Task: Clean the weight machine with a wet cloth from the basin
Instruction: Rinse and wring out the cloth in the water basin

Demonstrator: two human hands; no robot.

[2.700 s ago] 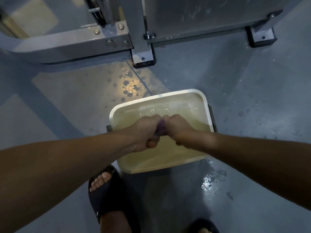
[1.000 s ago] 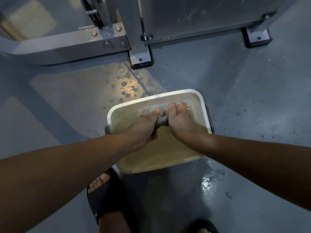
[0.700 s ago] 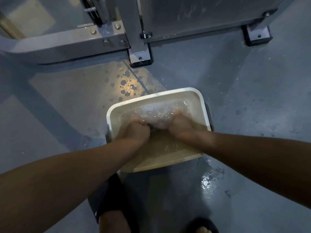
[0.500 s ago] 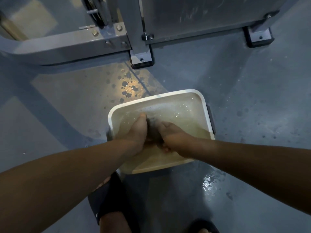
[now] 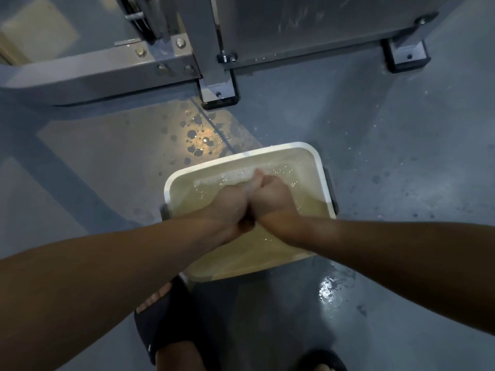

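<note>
Head view. Grip: left hand (image 5: 230,206) and right hand (image 5: 271,197), fists side by side, clenched on a dark cloth (image 5: 246,225), mostly hidden. Held above the basin (image 5: 171,183), probably so wrung water drops inside. Weight machine (image 5: 211,49): beyond the basin.

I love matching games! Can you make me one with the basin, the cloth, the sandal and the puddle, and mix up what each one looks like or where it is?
Things:
1. basin
2. cloth
3. sandal
4. puddle

Clues:
A. black, on a foot
B. shiny, on the floor by the basin's near right corner
C. white rim, yellowish water inside
D. squeezed between the left hand and the right hand

Pairs: 1-C, 2-D, 3-A, 4-B
</note>
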